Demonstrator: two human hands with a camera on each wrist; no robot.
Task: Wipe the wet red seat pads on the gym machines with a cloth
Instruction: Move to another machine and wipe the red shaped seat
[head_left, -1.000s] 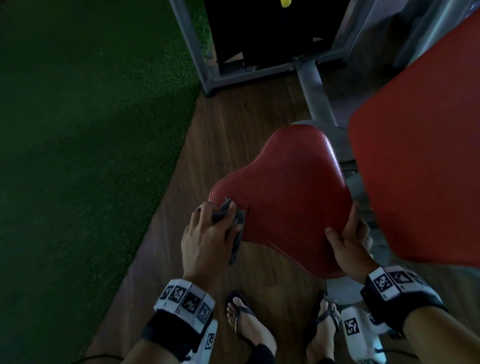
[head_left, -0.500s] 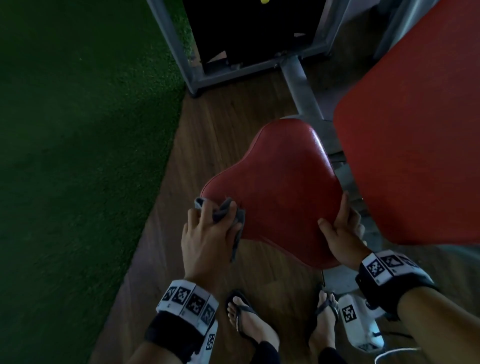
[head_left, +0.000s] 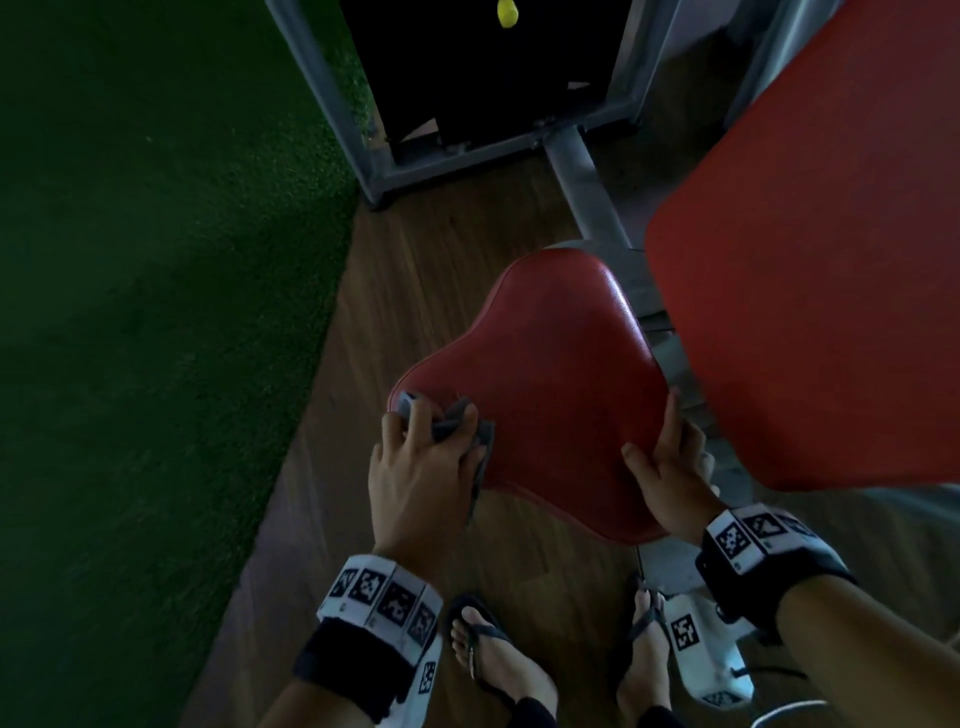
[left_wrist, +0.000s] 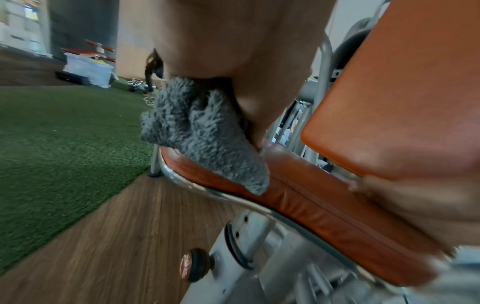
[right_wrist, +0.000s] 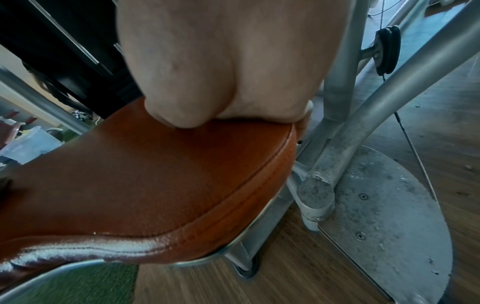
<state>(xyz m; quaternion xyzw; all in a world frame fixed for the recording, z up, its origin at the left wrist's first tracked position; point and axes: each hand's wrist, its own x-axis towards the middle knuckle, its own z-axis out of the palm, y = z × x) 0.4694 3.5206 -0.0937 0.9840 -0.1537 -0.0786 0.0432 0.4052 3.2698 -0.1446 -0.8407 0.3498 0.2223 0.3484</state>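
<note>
Two red pads: a heart-shaped, grained seat pad (head_left: 545, 395) mid-frame, a flat back pad (head_left: 810, 291) upper right. One fluffy grey cloth (left_wrist: 205, 131) sat bunched in the left hand (head_left: 415, 478)'s grip; the right hand (head_left: 670, 467) clasped the seat edge.

The brown wood floor (head_left: 415, 270) fills the middle of the frame. Green turf (head_left: 156, 312) lies on the left. Grey machine frame (head_left: 587, 182) stands on it up top.

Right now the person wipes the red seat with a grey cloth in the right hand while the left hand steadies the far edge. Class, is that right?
No, the hands are swapped. The head view shows the left hand gripping the grey cloth on the red seat, while the right hand steadies the other edge.
</note>
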